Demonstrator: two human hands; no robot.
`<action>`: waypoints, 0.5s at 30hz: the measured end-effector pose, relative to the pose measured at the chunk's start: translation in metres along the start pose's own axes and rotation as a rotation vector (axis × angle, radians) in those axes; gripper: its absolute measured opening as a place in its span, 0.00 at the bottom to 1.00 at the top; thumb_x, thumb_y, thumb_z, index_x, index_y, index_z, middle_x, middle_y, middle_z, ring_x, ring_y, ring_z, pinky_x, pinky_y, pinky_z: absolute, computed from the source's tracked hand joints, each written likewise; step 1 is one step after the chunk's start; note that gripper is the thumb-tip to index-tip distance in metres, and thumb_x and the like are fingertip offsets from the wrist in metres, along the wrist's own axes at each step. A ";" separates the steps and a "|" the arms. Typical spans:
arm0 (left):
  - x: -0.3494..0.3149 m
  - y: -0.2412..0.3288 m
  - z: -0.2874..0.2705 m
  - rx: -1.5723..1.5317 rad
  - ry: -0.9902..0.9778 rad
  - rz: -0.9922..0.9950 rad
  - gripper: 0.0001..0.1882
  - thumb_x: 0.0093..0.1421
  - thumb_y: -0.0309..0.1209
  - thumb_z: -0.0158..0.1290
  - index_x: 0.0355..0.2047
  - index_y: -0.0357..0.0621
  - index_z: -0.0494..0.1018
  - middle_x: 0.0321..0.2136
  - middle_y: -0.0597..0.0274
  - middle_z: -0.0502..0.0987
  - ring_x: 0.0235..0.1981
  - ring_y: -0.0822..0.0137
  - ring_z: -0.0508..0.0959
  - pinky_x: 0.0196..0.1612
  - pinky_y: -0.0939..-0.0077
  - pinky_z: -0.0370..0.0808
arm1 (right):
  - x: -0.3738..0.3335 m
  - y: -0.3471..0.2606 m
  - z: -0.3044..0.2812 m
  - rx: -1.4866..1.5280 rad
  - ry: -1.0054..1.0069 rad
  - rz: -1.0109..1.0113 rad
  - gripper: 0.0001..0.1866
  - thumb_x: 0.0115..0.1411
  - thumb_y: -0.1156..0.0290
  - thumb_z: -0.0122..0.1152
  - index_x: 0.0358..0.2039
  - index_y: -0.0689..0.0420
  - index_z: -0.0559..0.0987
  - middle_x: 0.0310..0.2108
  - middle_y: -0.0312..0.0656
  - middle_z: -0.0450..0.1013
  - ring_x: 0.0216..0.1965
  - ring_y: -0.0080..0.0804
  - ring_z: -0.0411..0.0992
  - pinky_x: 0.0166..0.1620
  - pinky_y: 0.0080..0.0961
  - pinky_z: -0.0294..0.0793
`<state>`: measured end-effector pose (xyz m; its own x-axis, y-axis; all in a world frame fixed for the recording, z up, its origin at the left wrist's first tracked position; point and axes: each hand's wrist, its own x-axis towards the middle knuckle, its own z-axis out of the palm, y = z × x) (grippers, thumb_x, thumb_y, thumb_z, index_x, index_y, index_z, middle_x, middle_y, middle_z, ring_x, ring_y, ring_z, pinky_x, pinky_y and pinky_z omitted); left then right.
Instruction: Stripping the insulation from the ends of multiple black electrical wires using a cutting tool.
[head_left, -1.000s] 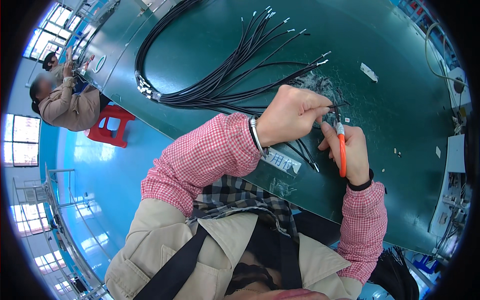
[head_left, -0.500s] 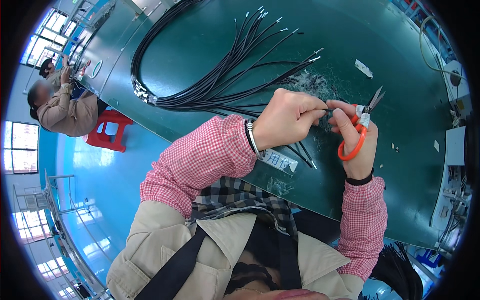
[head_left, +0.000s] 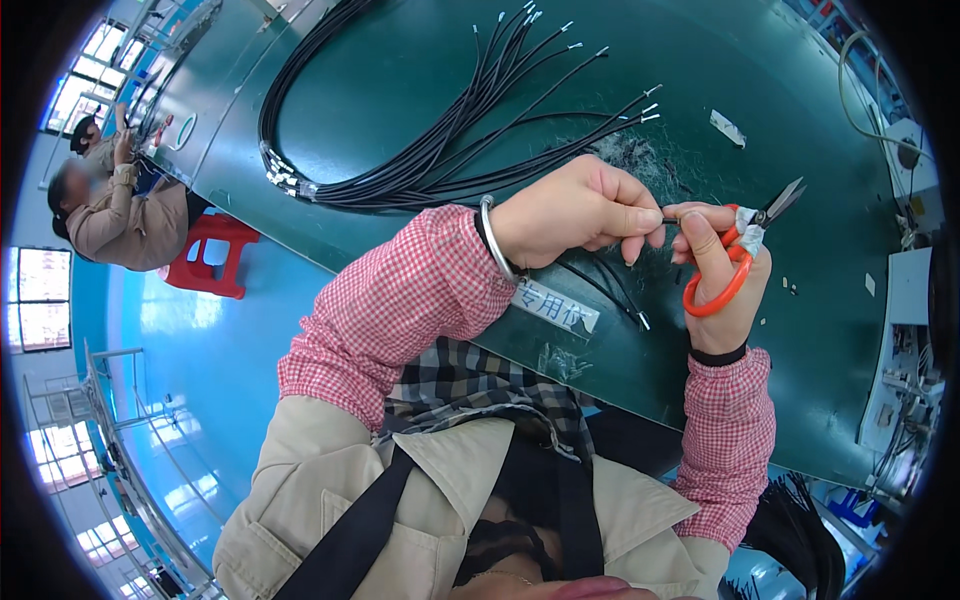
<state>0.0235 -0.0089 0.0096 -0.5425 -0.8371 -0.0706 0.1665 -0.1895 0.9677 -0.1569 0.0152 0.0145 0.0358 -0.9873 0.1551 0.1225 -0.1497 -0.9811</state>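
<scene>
A: The left hand [head_left: 580,208] was closed in a pinch, thumb against fingers, on a black cable [head_left: 670,221].

B: What about the right hand [head_left: 715,275]?

A: Its thumb and forefinger were nearly together at the other side of that short bit of cable; I couldn't tell how hard they pressed. The rest of that hand had hold of the scissors [head_left: 746,238].

B: How did those sit?

A: Orange loop against the palm, blades a little apart, pointing up and away to the right, clear of the cable.

B: So where exactly was the cable?

A: Between the two hands, above the green table [head_left: 820,390]. Most of it was hidden by the fingers.

B: Anything close by?

A: A bundle of black cables [head_left: 360,190] curved across the table beyond the left forearm, with pale tips fanned out. Fine scraps [head_left: 640,160] lay just past the hands.

B: And nearer the body?

A: A few loose cable ends [head_left: 632,302] lay beside a white label [head_left: 556,309] near the table's edge.
</scene>
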 end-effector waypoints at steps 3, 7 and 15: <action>-0.002 0.001 -0.002 -0.104 -0.029 -0.076 0.09 0.61 0.26 0.49 0.29 0.33 0.77 0.17 0.64 0.74 0.13 0.81 0.59 0.16 0.91 0.55 | 0.000 -0.001 0.004 0.018 0.008 0.001 0.05 0.56 0.77 0.59 0.31 0.66 0.79 0.28 0.44 0.76 0.24 0.23 0.68 0.28 0.16 0.70; -0.002 0.000 -0.004 -0.204 -0.044 -0.108 0.09 0.61 0.26 0.49 0.30 0.32 0.76 0.16 0.63 0.73 0.12 0.82 0.57 0.15 0.90 0.52 | 0.000 -0.002 0.006 0.063 0.039 0.037 0.05 0.56 0.77 0.58 0.31 0.66 0.79 0.28 0.45 0.76 0.24 0.23 0.67 0.28 0.16 0.70; -0.007 -0.004 -0.026 -0.287 -0.037 -0.162 0.08 0.59 0.24 0.50 0.31 0.31 0.77 0.15 0.63 0.74 0.10 0.82 0.58 0.13 0.91 0.55 | 0.012 -0.017 -0.011 -0.068 0.069 0.054 0.09 0.60 0.71 0.56 0.30 0.65 0.77 0.33 0.45 0.75 0.25 0.21 0.64 0.30 0.16 0.66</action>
<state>0.0486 -0.0157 0.0003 -0.6096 -0.7658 -0.2045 0.2978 -0.4604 0.8363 -0.1695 0.0055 0.0319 -0.0284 -0.9950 0.0961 0.0542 -0.0975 -0.9938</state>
